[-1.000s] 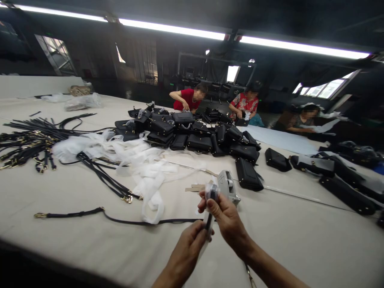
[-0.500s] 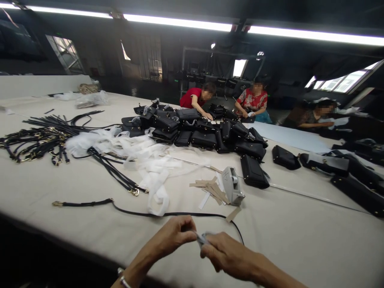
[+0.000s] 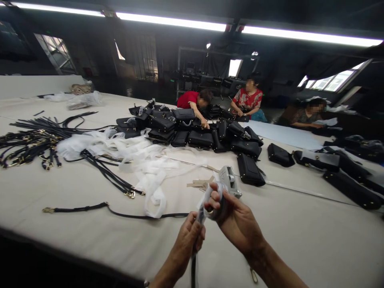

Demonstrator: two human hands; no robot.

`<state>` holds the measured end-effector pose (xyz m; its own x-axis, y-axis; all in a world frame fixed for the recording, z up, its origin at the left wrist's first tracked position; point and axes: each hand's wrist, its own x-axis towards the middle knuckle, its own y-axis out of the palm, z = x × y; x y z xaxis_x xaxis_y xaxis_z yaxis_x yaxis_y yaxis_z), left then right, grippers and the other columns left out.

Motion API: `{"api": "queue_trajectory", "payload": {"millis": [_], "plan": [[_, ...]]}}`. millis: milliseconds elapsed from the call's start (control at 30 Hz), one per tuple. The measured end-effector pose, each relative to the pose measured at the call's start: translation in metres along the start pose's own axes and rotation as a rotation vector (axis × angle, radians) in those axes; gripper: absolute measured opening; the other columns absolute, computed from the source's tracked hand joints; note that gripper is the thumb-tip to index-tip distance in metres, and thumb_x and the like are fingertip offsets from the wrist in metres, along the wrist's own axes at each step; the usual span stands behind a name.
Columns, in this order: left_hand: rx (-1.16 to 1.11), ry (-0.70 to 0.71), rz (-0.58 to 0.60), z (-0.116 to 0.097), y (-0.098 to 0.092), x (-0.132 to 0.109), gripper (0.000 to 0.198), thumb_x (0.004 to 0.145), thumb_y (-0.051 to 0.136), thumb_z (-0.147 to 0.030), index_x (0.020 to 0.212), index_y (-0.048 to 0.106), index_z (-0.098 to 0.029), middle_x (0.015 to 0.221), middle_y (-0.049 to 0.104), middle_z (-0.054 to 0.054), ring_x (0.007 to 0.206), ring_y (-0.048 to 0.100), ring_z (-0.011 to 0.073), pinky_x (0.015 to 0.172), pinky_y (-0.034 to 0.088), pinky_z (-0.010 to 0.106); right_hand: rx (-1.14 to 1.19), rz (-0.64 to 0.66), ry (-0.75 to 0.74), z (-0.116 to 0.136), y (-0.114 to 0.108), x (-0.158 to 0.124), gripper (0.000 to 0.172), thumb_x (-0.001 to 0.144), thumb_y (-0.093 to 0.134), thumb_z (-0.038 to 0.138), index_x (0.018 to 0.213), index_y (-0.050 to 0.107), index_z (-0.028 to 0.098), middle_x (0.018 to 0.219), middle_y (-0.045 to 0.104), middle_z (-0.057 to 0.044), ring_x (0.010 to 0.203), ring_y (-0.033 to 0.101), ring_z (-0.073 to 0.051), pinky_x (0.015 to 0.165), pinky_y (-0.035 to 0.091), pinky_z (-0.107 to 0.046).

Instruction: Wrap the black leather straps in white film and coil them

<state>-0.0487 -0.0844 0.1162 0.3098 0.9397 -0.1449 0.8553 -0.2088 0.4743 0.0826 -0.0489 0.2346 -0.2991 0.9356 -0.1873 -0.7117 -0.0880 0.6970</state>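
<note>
My left hand [image 3: 189,240] is closed around a thin black strap [image 3: 135,215] with translucent white wrapping strip [image 3: 201,210] on it. Part of the strap hangs below that hand, and the rest runs left over the table to a gold clasp [image 3: 48,210]. Just to the right and higher, my right hand [image 3: 235,224] has its fingers curled through a loop of the same wrapping strip, which reaches across to the left hand. What else sits inside the loop is hard to make out. A gold clip [image 3: 253,275] shows under my right forearm.
Behind my right hand stands a grey tape dispenser [image 3: 229,178] beside brown paper strips [image 3: 195,185]. Crumpled white wrapping [image 3: 156,188] and bundled black straps [image 3: 108,172] lie left. Black handbags [image 3: 201,139] pile up farther back, where several people sit or lean at the table [image 3: 90,228].
My right hand has risen and turned, bringing the looped wrapping strip up. My left hand has shifted right and now grips the strap upright. A far person's arm has reached forward over the bags.
</note>
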Motion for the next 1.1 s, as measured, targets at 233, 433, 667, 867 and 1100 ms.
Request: {"api": "queue_trajectory", "payload": {"millis": [233,433,667,867,1100], "plan": [[0.198,-0.138,0.205,0.001,0.016,-0.007,0.029,0.090,0.054,-0.047,0.091,0.051,-0.017,0.060,0.048,-0.007,0.042,0.037,0.0065,0.041,0.030,0.020,-1.202,0.270,-0.313,-0.021,-0.040,0.001,0.026,0.096,0.047,0.029,0.118,0.055,0.019,0.099,0.064,-0.009,0.091,0.059,-0.022,0.085,0.049,-0.040],[0.374,-0.218,0.249,-0.016,-0.020,-0.013,0.023,0.078,0.053,-0.017,0.100,0.056,-0.016,0.071,0.049,-0.004,0.061,0.046,0.0108,0.057,0.042,0.023,-2.071,0.598,-0.317,-0.031,-0.077,-0.007,0.019,0.087,0.045,0.011,0.099,0.059,0.016,0.094,0.065,-0.011,0.082,0.056,-0.024,0.075,0.046,-0.038],[0.602,-0.112,0.150,-0.028,-0.023,-0.019,0.027,0.075,0.056,-0.011,0.100,0.050,-0.019,0.076,0.051,-0.005,0.071,0.046,0.0128,0.065,0.036,0.024,-2.114,0.505,-0.196,-0.035,-0.075,-0.017,0.032,0.085,0.063,0.047,0.095,0.061,0.017,0.090,0.067,-0.008,0.080,0.058,-0.024,0.074,0.043,-0.035],[0.696,0.000,0.156,-0.028,-0.017,-0.018,0.006,0.079,0.062,-0.017,0.073,0.059,-0.017,0.077,0.056,-0.002,0.076,0.049,0.0146,0.070,0.036,0.025,-1.602,0.472,0.108,-0.036,-0.082,-0.025,0.029,0.082,0.063,0.037,0.060,0.059,0.018,0.055,0.049,0.004,0.053,0.043,-0.010,0.052,0.033,-0.023],[0.161,-0.292,0.313,-0.017,-0.006,-0.021,0.025,0.076,0.073,-0.030,0.086,0.054,-0.017,0.069,0.060,-0.002,0.061,0.055,0.0122,0.060,0.043,0.024,-0.676,0.410,0.635,-0.030,-0.104,-0.039,0.048,0.077,0.061,0.056,0.066,0.070,0.010,0.041,0.051,0.003,0.030,0.042,-0.007,0.030,0.026,-0.018]]}}
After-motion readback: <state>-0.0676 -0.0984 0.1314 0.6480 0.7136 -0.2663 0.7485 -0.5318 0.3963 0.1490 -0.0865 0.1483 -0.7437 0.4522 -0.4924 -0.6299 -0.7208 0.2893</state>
